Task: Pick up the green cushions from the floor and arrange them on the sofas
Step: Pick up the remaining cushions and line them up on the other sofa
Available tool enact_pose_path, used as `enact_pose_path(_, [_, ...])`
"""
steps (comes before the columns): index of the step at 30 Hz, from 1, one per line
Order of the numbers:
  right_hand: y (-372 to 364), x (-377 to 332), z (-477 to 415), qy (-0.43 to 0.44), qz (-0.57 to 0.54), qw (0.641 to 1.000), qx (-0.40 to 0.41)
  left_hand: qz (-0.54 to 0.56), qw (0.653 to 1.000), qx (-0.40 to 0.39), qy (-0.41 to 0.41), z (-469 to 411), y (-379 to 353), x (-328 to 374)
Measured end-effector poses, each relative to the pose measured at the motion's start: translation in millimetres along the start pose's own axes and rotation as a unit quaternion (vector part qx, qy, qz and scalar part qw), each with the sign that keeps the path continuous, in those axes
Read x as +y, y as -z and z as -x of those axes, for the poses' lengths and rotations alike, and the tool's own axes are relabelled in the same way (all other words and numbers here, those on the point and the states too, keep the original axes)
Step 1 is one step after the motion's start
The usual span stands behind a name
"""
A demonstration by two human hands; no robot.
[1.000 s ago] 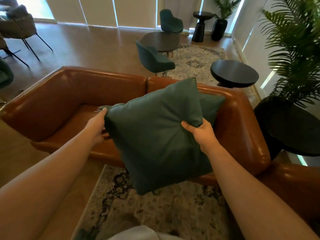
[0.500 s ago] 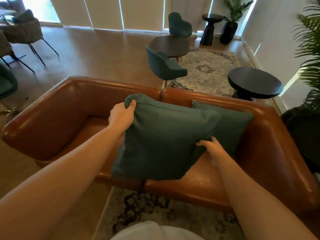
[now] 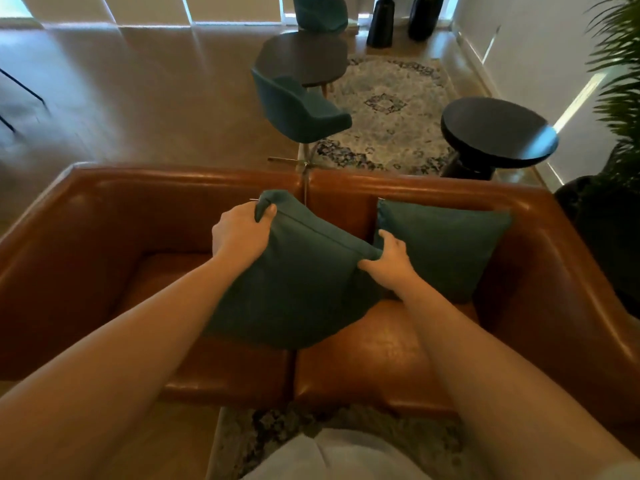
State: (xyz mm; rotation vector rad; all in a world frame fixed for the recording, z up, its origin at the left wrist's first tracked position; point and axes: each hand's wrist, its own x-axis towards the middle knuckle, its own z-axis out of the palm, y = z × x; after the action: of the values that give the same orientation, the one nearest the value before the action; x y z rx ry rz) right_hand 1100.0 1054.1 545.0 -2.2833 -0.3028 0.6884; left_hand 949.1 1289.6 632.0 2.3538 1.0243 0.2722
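Note:
A green cushion (image 3: 298, 289) leans on the seat of the brown leather sofa (image 3: 104, 216), near its middle seam. My left hand (image 3: 242, 230) grips the cushion's top left corner. My right hand (image 3: 388, 261) pinches its top right corner. A second green cushion (image 3: 446, 247) stands upright against the sofa's backrest on the right seat, just beside the held one.
Behind the sofa stand a teal chair (image 3: 298, 109), a round dark table (image 3: 304, 57) and a black round side table (image 3: 498, 133) by a patterned rug (image 3: 391, 105). A potted palm (image 3: 616, 98) rises at the right. Another rug (image 3: 270, 431) lies at my feet.
The cushion went from held in the air in front of the sofa down onto the seat. My right hand shifted from its lower edge up to the top right corner.

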Motion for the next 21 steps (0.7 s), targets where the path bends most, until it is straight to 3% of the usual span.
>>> enact_pose_path(7, [24.7, 4.6, -90.8, -0.026, 0.076, 0.993, -0.088, 0.02, 0.998, -0.011, 0.06, -62.6, -35.5, -8.4])
enact_pose_path(14, [40.6, 21.1, -133.7, -0.038, 0.137, 0.986, -0.089, 0.109, 0.988, -0.015, 0.108, -105.8, -47.5, -5.0])
enact_pose_path(17, [43.0, 25.4, -150.8, -0.09, -0.019, 0.996, -0.005, 0.173, 0.975, -0.028, 0.135, -131.9, -40.3, -16.2])
enact_pose_path(19, [44.4, 20.4, -157.0, -0.151, -0.179, 0.972, 0.017, 0.24, 0.958, -0.045, 0.147, -145.6, -33.0, -23.5])
enact_pose_path(21, [39.8, 8.8, -161.7, -0.197, -0.268, 0.943, 0.017, 0.278, 0.947, -0.071, 0.145, -157.7, -26.1, -27.7])
